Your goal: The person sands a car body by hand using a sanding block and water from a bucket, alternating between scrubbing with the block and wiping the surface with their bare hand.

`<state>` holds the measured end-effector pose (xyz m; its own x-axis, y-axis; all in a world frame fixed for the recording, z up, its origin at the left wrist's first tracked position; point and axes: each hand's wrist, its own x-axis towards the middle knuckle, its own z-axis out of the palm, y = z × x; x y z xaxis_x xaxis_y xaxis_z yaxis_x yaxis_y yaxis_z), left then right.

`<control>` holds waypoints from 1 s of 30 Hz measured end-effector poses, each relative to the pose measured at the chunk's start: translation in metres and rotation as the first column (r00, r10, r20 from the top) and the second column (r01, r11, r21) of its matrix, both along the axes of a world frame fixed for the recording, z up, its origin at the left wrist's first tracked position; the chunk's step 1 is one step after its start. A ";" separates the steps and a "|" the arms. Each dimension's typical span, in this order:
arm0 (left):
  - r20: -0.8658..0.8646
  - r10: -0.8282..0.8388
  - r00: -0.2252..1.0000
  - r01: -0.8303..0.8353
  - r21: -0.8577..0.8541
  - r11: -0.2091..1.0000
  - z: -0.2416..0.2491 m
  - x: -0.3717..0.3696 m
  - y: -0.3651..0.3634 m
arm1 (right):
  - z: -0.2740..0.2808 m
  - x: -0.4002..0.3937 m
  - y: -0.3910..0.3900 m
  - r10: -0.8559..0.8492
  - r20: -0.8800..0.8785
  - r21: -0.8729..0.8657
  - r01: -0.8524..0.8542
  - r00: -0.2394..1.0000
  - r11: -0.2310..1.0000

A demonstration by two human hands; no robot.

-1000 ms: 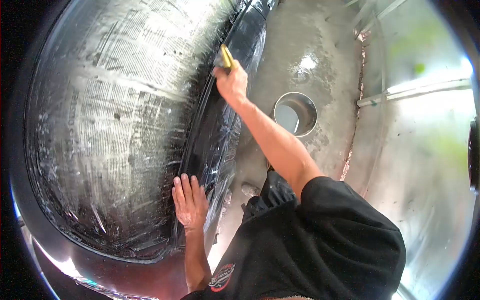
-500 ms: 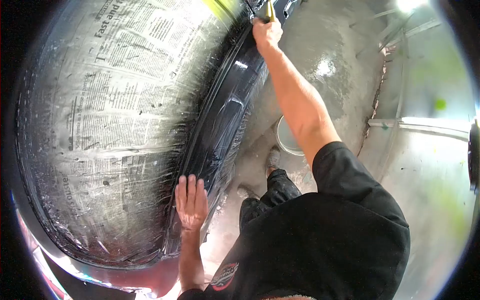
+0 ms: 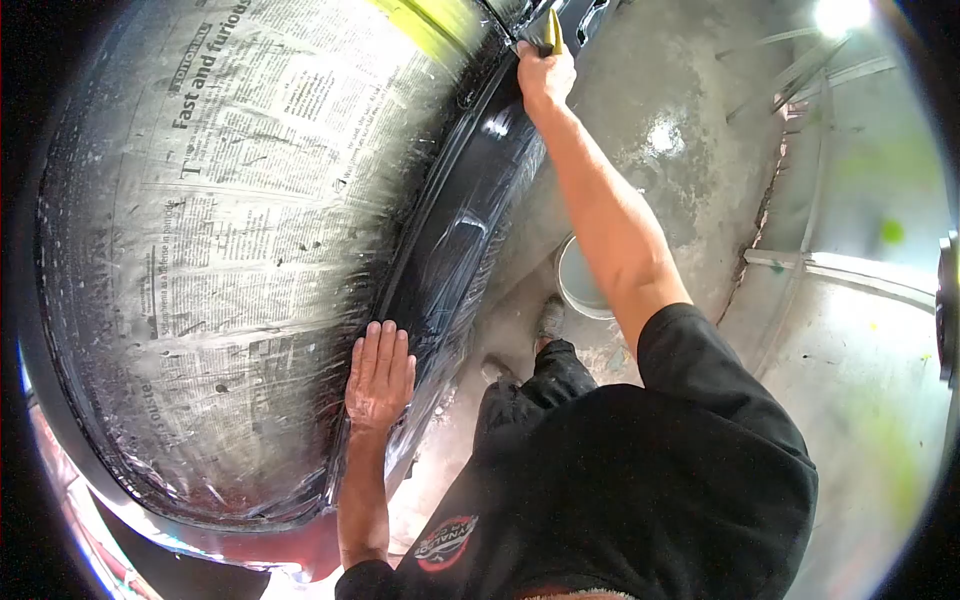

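My right hand point(image 3: 547, 78) is closed round a folded yellow sheet point(image 3: 553, 34) that looks like sandpaper, at the far end of a wet, black car body panel point(image 3: 465, 185). Whatever part of the sheet lies under the fingers is hidden. Lower down, my left hand point(image 3: 380, 375) rests flat on the near part of the same panel, fingers stretched out and held side by side. It holds nothing. Left of the panel, newspaper point(image 3: 240, 240) covers a large curved area, wet and darkened along its edges.
A pale bucket point(image 3: 582, 283) stands on the wet concrete floor point(image 3: 660, 90) beneath my right arm. My shoe point(image 3: 550, 318) is just left of it. A pale wall point(image 3: 850, 300) rises on the right. Red bodywork point(image 3: 300, 548) lies at the bottom left.
My left hand has slid a little farther up along the black panel. My right hand keeps its hold on the yellow sheet at the far end. The whole view has shifted slightly.
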<state>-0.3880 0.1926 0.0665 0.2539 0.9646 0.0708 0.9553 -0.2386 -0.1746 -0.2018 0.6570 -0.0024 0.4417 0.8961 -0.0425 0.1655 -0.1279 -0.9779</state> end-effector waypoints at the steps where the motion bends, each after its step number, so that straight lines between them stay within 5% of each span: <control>1: 0.004 0.004 1.000 -0.004 0.003 1.000 0.000 0.000 -0.001 | 0.003 -0.003 -0.009 -0.011 -0.004 0.042 0.011 1.000 0.999; 5: -0.023 0.026 0.999 -0.027 -0.036 0.999 0.000 0.001 0.002 | 0.002 -0.017 -0.105 0.117 0.190 0.151 -0.147 0.975 0.978; 7: -0.006 0.024 1.000 -0.024 -0.022 0.999 -0.001 0.000 0.002 | -0.002 -0.015 -0.124 0.286 0.063 0.136 -0.292 0.956 0.947; 9: -0.005 0.027 1.000 -0.027 -0.022 0.999 -0.002 0.000 0.001 | -0.006 -0.012 -0.095 0.195 0.073 0.214 -0.207 0.978 0.955; 11: -0.010 0.019 1.000 -0.020 -0.025 1.000 -0.002 0.000 0.001 | -0.006 -0.006 -0.046 0.092 0.146 0.117 -0.110 0.985 0.987; 13: -0.014 0.005 1.000 -0.005 -0.013 1.000 -0.001 0.000 0.002 | 0.002 0.002 -0.013 0.075 -0.042 0.008 -0.075 0.996 0.997; 17: -0.030 0.027 0.999 -0.028 -0.024 0.999 -0.001 0.002 0.001 | 0.005 0.003 -0.012 0.007 -0.032 -0.059 -0.008 0.999 0.998; 18: -0.044 0.029 0.999 -0.030 -0.020 0.999 0.001 0.004 0.002 | 0.002 0.008 -0.015 0.009 -0.144 -0.033 -0.014 0.990 0.999; 20: -0.091 0.038 0.995 -0.041 -0.035 0.999 0.005 0.008 0.004 | -0.017 0.020 -0.026 0.051 -0.388 0.036 -0.041 0.920 0.999; 23: -0.138 0.026 0.990 -0.028 -0.019 0.999 -0.004 0.005 0.006 | -0.067 0.054 -0.069 0.053 -0.487 0.028 -0.045 0.872 0.999; 27: -0.062 0.035 0.997 -0.036 -0.016 0.999 -0.003 0.037 0.059 | -0.124 0.113 -0.165 0.091 -0.210 -0.334 -0.158 0.974 0.929; 30: -0.006 -0.002 1.000 0.003 0.033 0.999 -0.011 0.060 0.128 | -0.117 0.156 -0.233 0.129 -0.117 -0.454 -0.168 0.985 0.875</control>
